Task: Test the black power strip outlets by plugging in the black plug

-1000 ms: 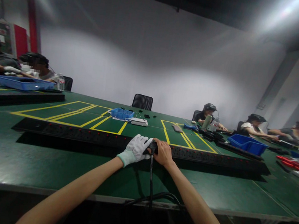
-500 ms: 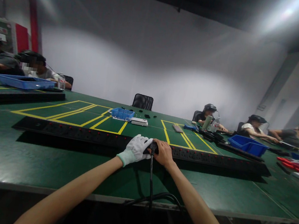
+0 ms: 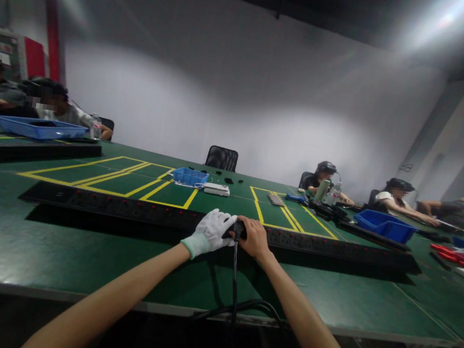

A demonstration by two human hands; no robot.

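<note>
A long black power strip (image 3: 122, 207) with a row of sockets and small red switches lies across the green table in front of me. My left hand (image 3: 214, 229), in a white glove with a pale green cuff, is closed over the strip near its middle. Beside it, my bare right hand (image 3: 252, 237) has its fingers wrapped round a black power plug (image 3: 238, 231) at the sockets. The plug's front and some fingertips are hidden. From the plug a black cable (image 3: 235, 279) runs down toward me and loops at the table's front edge.
Beyond the strip are yellow tape lines (image 3: 97, 170), a small blue basket (image 3: 190, 176), a white box (image 3: 216, 189) and a blue-handled tool (image 3: 296, 198). Larger blue trays stand left (image 3: 38, 128) and right (image 3: 385, 225). Several people sit at both sides.
My hands, the plug and the strip stay in place. At the far right a co-worker's arm and head have shifted slightly.
</note>
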